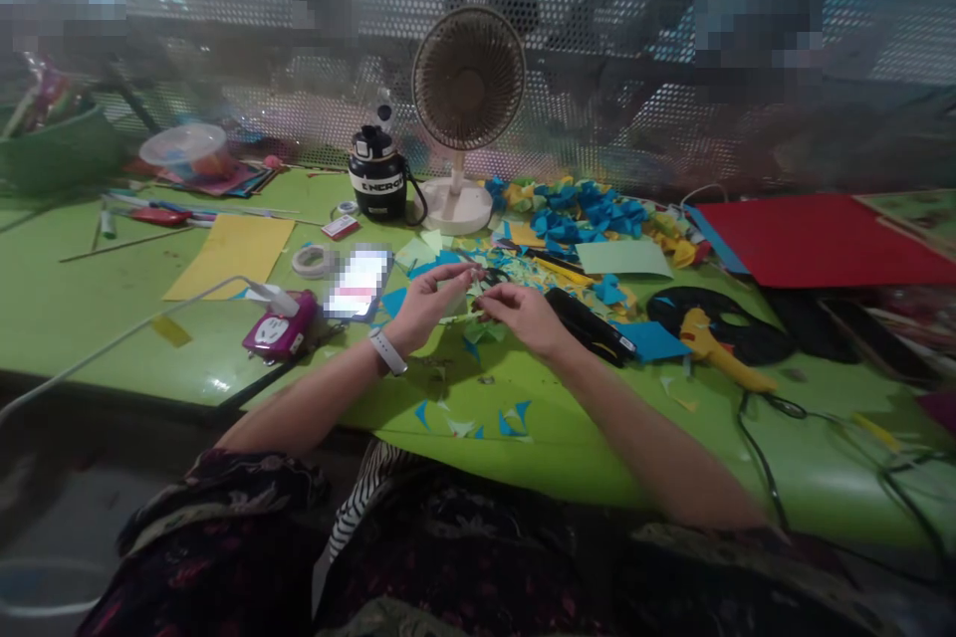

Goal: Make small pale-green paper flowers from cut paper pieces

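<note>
My left hand (431,304), with a white band at its wrist, pinches at the fingertips over the middle of the green table. Close beside it, my right hand (521,314) is also closed in a pinch, its fingertips almost meeting the left ones. Something small and pale shows between them, too blurred to name. Beneath and behind the hands lie many small blue, yellow and pale green paper scraps (504,264). A black pouch (590,323) lies by my right hand, and a yellow cutter (560,269) is just behind it. A phone (358,284) with a lit screen lies left of my left hand.
A fan (469,80) and a black bottle (377,174) stand at the back. Blue and yellow folded paper pieces (590,209) are heaped behind. A yellow glue gun (721,353) lies right, near red sheets (829,239). Left are a purple socket adapter (280,328), cable and tape roll (312,261).
</note>
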The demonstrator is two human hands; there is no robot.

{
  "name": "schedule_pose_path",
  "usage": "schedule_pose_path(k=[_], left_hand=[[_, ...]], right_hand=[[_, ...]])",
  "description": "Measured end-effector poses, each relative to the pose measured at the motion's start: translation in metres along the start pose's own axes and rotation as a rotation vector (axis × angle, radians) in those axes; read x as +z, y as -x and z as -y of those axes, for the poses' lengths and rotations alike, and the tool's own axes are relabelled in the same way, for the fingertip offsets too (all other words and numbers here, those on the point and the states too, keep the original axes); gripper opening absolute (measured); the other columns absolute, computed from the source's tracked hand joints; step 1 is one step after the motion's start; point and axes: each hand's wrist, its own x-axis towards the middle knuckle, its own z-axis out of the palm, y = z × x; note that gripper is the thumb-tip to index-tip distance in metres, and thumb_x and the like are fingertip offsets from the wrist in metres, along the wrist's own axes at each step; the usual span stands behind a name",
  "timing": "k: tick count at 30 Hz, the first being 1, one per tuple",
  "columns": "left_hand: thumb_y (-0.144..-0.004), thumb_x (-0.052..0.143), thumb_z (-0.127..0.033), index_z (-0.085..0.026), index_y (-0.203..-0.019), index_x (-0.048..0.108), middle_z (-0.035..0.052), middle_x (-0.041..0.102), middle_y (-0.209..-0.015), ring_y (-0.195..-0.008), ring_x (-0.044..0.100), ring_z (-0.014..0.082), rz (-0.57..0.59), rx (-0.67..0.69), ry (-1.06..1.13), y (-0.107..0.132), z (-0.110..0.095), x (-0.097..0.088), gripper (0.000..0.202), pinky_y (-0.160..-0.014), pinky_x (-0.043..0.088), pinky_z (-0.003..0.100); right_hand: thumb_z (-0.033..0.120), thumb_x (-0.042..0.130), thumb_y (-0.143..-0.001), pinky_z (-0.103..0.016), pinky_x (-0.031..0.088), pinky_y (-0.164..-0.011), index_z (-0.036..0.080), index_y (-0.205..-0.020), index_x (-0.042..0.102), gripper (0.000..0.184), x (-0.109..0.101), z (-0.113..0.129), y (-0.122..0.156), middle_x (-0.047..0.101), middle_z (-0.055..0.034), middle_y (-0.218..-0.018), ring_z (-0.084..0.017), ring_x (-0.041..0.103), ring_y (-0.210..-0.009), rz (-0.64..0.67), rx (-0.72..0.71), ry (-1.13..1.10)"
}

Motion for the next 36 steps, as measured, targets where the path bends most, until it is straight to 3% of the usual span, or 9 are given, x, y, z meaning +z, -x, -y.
schedule_pose_path(k=[8, 14, 23, 31, 36], left_hand=[[-0.078, 0.078, -0.023, -0.021, -0.099, 0.077, 0.0079, 0.072, -0.116, -0.118, 0.060, 0.0235, -0.037, 0.206, -0.302, 0.011, -0.014, 0.004, 0.022, -0.110, 0.038, 0.034], [-0.071, 0.079, -0.017, -0.022, -0.093, 0.078, 0.0079, 0.072, -0.101, -0.114, 0.060, 0.0275, -0.010, 0.238, -0.411, 0.021, -0.023, 0.009, 0.022, -0.115, 0.033, 0.039], [-0.064, 0.086, -0.020, -0.025, -0.088, 0.076, 0.0057, 0.069, -0.094, -0.104, 0.060, 0.0248, 0.031, 0.308, -0.561, 0.016, -0.013, 0.004, 0.026, -0.120, 0.026, 0.042], [-0.074, 0.082, -0.029, -0.029, -0.079, 0.074, 0.0032, 0.070, -0.085, -0.092, 0.063, 0.0223, 0.074, 0.321, -0.647, 0.008, 0.001, -0.006, 0.010, -0.112, 0.038, 0.046], [-0.070, 0.086, -0.033, -0.024, -0.095, 0.074, 0.0054, 0.072, -0.091, -0.091, 0.067, 0.0211, 0.058, 0.439, -0.722, 0.009, 0.001, -0.008, 0.029, -0.097, 0.049, 0.037]], right_hand=[[0.045, 0.065, -0.082, -0.034, 0.048, -0.071, 0.020, -0.080, 0.069, 0.026, -0.020, 0.000, 0.016, 0.070, -0.0053, -0.075, -0.020, 0.063, -0.070, -0.039, -0.107, 0.304], [0.039, 0.063, -0.083, -0.033, 0.046, -0.069, 0.020, -0.078, 0.070, 0.021, -0.021, -0.002, 0.019, 0.070, -0.0044, -0.076, -0.019, 0.061, -0.069, -0.086, -0.148, 0.363], [0.039, 0.062, -0.083, -0.032, 0.045, -0.070, 0.020, -0.076, 0.068, 0.020, -0.022, -0.002, 0.021, 0.070, -0.0044, -0.076, -0.019, 0.060, -0.071, -0.096, -0.153, 0.410], [0.038, 0.063, -0.084, -0.031, 0.042, -0.067, 0.021, -0.075, 0.068, 0.021, -0.021, -0.001, 0.022, 0.068, -0.0043, -0.075, -0.019, 0.060, -0.071, -0.109, -0.150, 0.421], [0.028, 0.062, -0.085, -0.030, 0.042, -0.069, 0.020, -0.076, 0.069, 0.014, -0.021, -0.003, 0.022, 0.069, -0.0047, -0.080, -0.018, 0.059, -0.070, -0.149, -0.236, 0.564]])
